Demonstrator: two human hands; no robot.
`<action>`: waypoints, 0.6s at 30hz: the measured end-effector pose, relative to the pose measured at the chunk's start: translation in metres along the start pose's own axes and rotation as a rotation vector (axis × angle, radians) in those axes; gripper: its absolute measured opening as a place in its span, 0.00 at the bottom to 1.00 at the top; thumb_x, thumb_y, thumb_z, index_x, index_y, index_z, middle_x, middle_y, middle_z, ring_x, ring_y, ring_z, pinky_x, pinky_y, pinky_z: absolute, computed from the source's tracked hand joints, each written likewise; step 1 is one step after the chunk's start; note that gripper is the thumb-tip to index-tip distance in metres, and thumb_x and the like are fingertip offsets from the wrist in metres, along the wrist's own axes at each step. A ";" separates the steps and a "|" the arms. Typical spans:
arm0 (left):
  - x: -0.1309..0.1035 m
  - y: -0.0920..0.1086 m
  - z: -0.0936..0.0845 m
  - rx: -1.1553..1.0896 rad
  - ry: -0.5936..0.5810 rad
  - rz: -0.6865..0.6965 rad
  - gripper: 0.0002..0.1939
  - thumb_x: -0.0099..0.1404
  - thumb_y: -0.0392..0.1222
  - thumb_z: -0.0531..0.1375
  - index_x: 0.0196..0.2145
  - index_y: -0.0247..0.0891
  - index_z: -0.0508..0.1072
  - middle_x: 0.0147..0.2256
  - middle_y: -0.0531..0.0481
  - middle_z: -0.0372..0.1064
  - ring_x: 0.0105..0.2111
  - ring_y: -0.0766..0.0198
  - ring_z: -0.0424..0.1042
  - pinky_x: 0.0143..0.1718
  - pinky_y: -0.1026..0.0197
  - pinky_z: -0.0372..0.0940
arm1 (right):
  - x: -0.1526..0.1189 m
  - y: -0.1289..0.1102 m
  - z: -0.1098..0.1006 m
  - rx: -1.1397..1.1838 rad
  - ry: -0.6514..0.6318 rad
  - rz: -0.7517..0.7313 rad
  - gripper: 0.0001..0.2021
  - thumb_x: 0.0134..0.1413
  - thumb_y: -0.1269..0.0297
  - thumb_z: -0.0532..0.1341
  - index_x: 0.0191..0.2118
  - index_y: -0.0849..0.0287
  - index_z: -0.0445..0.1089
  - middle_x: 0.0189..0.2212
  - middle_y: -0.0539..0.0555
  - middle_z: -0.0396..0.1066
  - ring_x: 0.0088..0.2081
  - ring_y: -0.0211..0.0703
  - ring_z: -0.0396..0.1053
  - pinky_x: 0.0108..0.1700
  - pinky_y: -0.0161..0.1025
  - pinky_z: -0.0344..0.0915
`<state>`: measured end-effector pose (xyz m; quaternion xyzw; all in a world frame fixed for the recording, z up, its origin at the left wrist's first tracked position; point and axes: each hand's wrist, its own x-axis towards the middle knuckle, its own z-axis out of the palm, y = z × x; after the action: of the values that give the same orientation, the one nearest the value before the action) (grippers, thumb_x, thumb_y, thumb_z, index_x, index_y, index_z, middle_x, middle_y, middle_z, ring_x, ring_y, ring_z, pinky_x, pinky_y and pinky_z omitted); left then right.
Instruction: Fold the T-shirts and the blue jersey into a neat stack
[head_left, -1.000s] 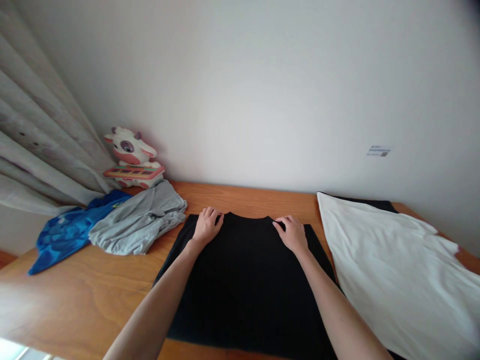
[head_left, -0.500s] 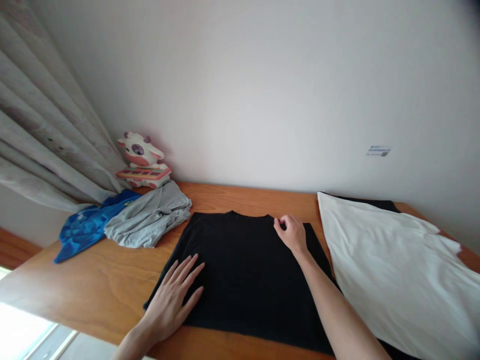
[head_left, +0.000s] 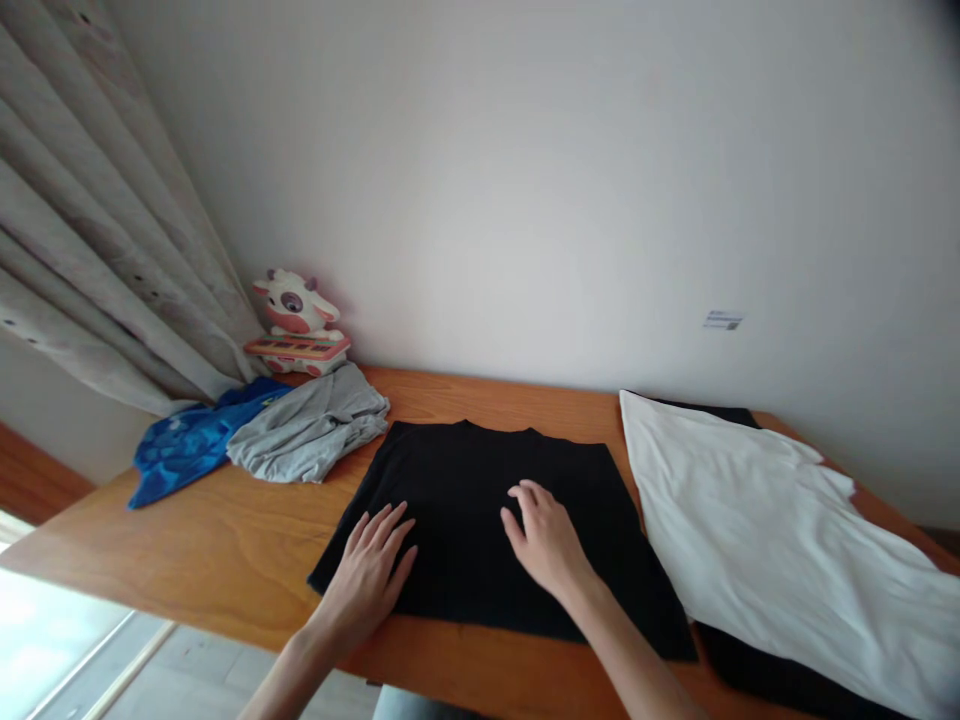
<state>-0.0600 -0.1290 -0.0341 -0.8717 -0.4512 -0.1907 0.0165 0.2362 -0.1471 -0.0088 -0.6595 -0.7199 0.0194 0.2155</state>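
Note:
A black shirt (head_left: 465, 500) lies spread on the wooden table (head_left: 225, 550), its neckline toward the wall. My left hand (head_left: 371, 565) rests flat on the shirt's left side, fingers stretched out. Over the right middle of the cloth is my right hand (head_left: 541, 532), its fingers apart and slightly bent, holding nothing; whether it touches the fabric I cannot tell.
To the right, a white garment (head_left: 750, 510) lies over black cloth (head_left: 780, 675). On the left are a crumpled grey garment (head_left: 311, 430) and a blue one (head_left: 180, 450). Behind them stands a cow toy with a keyboard (head_left: 300, 325), beside a curtain (head_left: 97, 220).
My right hand has moved from the neckline back toward me and its curled fingers have opened. My left hand stays on the shirt's left side. The camera view has shifted slightly.

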 end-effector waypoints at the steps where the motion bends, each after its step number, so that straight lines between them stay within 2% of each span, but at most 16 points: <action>1: 0.003 0.012 0.002 -0.023 0.000 0.013 0.21 0.74 0.47 0.52 0.61 0.48 0.70 0.64 0.45 0.65 0.64 0.49 0.65 0.65 0.37 0.60 | -0.011 -0.016 0.003 0.067 0.050 -0.024 0.15 0.69 0.61 0.51 0.54 0.57 0.69 0.56 0.63 0.70 0.58 0.53 0.69 0.55 0.49 0.69; 4: 0.014 0.052 0.014 -0.079 -0.022 0.089 0.26 0.73 0.39 0.48 0.66 0.50 0.63 0.67 0.48 0.59 0.66 0.52 0.62 0.64 0.41 0.62 | -0.034 -0.053 0.019 0.148 0.105 -0.047 0.17 0.69 0.65 0.49 0.58 0.56 0.67 0.62 0.62 0.66 0.62 0.52 0.65 0.61 0.52 0.65; 7: 0.018 0.075 0.030 -0.029 -0.039 0.139 0.33 0.70 0.36 0.49 0.71 0.47 0.54 0.68 0.46 0.57 0.68 0.50 0.58 0.64 0.41 0.61 | -0.047 -0.064 0.039 0.121 0.076 -0.010 0.22 0.69 0.69 0.47 0.64 0.58 0.64 0.66 0.61 0.62 0.67 0.52 0.60 0.66 0.55 0.59; 11: 0.011 0.072 0.037 0.074 -0.083 0.187 0.31 0.73 0.43 0.50 0.71 0.44 0.53 0.70 0.43 0.52 0.69 0.47 0.53 0.66 0.39 0.57 | -0.064 -0.050 0.049 0.051 0.036 0.030 0.25 0.70 0.57 0.50 0.68 0.59 0.60 0.70 0.61 0.54 0.70 0.56 0.52 0.70 0.60 0.50; 15: 0.002 0.061 0.027 0.096 -0.079 0.173 0.31 0.75 0.53 0.50 0.71 0.45 0.52 0.71 0.44 0.49 0.69 0.48 0.55 0.66 0.40 0.57 | -0.079 -0.028 0.040 -0.010 -0.005 -0.001 0.30 0.69 0.48 0.50 0.71 0.53 0.54 0.72 0.57 0.48 0.71 0.57 0.50 0.69 0.62 0.51; 18: -0.005 0.047 0.022 0.105 -0.071 0.134 0.33 0.74 0.56 0.52 0.72 0.49 0.51 0.71 0.45 0.50 0.68 0.48 0.57 0.65 0.40 0.58 | -0.092 -0.003 0.030 -0.066 -0.010 0.049 0.34 0.67 0.42 0.51 0.72 0.53 0.53 0.72 0.58 0.47 0.71 0.59 0.50 0.69 0.63 0.51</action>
<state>-0.0185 -0.1559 -0.0495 -0.9041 -0.4014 -0.1340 0.0587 0.2265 -0.2281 -0.0610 -0.6835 -0.7050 0.0041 0.1894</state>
